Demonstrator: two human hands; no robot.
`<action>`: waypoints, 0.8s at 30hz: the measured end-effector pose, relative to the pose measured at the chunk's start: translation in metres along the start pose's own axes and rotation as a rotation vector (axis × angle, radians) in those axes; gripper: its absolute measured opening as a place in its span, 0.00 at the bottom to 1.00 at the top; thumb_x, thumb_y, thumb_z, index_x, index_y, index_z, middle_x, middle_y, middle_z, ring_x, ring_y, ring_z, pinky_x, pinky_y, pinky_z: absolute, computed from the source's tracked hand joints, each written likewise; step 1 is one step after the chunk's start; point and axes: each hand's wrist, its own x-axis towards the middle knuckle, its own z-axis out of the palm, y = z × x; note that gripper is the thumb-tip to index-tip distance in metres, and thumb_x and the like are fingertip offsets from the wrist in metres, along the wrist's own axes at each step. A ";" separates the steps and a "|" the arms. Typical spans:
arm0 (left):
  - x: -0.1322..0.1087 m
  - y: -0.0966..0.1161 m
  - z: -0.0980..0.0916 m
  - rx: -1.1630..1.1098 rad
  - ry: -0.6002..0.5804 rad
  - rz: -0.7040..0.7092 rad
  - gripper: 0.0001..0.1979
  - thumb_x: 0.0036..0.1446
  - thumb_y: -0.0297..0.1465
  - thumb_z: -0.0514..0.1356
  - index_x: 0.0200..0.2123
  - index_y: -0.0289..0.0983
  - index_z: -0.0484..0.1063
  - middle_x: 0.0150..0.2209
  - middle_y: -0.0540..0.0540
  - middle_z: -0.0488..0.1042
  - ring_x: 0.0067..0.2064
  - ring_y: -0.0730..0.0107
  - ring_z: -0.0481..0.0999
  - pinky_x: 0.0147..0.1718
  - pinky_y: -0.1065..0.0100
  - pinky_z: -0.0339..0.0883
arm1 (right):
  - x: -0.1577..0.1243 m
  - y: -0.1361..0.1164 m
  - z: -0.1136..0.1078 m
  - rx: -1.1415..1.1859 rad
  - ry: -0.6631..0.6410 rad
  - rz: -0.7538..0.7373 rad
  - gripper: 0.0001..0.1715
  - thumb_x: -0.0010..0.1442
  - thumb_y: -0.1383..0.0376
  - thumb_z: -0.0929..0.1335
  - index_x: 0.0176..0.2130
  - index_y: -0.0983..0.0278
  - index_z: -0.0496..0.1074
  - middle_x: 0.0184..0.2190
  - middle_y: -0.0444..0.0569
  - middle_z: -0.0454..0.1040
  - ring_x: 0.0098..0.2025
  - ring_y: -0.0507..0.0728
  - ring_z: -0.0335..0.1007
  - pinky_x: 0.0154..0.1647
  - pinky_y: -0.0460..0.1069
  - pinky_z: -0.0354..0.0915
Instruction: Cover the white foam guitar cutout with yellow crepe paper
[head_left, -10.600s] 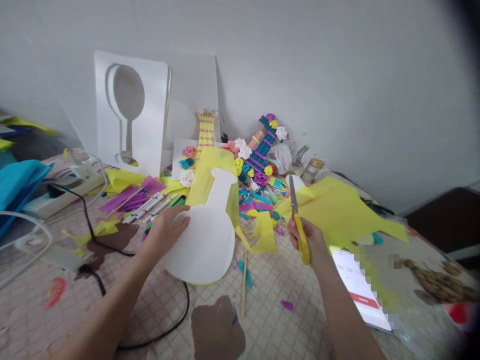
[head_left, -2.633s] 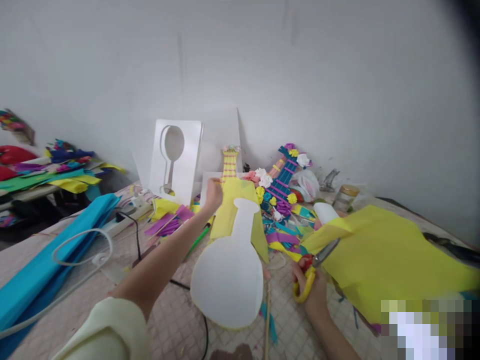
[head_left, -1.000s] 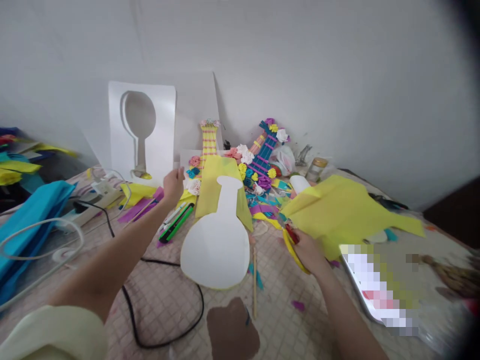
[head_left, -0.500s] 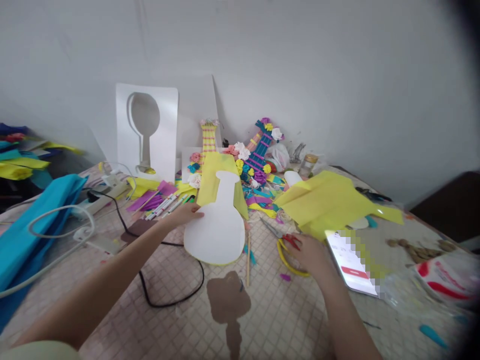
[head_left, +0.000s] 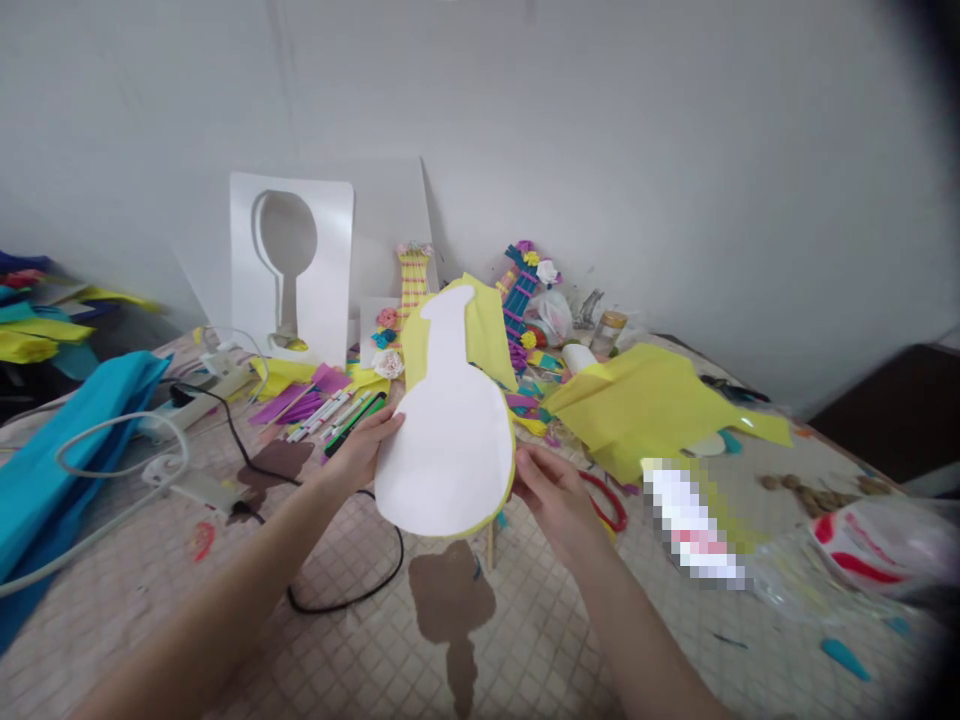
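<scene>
A white card cutout [head_left: 446, 450], with a round body and a long neck, is held up over the table. Yellow crepe paper [head_left: 487, 335] is behind it and shows as a thin rim along its lower right edge. My left hand [head_left: 367, 445] is closed on the cutout's left edge, thumb on the front. On the opposite side, my right hand [head_left: 551, 490] pinches the right edge where the yellow rim shows. Just right of that hand, scissors lie on the table, mostly hidden, with a red handle [head_left: 611, 502] showing. A wooden stick [head_left: 490, 547] is partly covered by the cutout.
A white board [head_left: 330, 260] with a cut-out hole leans on the wall. Decorated paper pieces [head_left: 519, 305] stand behind. Yellow crepe sheets [head_left: 637, 410] lie right, beside a blurred phone [head_left: 686, 525]. Markers [head_left: 319, 415], a black cable [head_left: 345, 608] and blue paper [head_left: 82, 460] are left.
My right hand has left the scissors on the table and moved left to the cutout's edge. The cutout is raised and tilted slightly, with its neck top now looking bent or turned.
</scene>
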 end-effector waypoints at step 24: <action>-0.011 -0.025 0.003 -0.022 0.211 0.126 0.19 0.39 0.37 0.67 0.36 0.37 0.72 0.29 0.49 0.77 0.29 0.67 0.74 0.26 0.72 0.63 | -0.008 0.009 0.019 0.131 0.193 0.042 0.13 0.48 0.57 0.71 0.21 0.64 0.73 0.17 0.41 0.64 0.19 0.47 0.54 0.19 0.45 0.52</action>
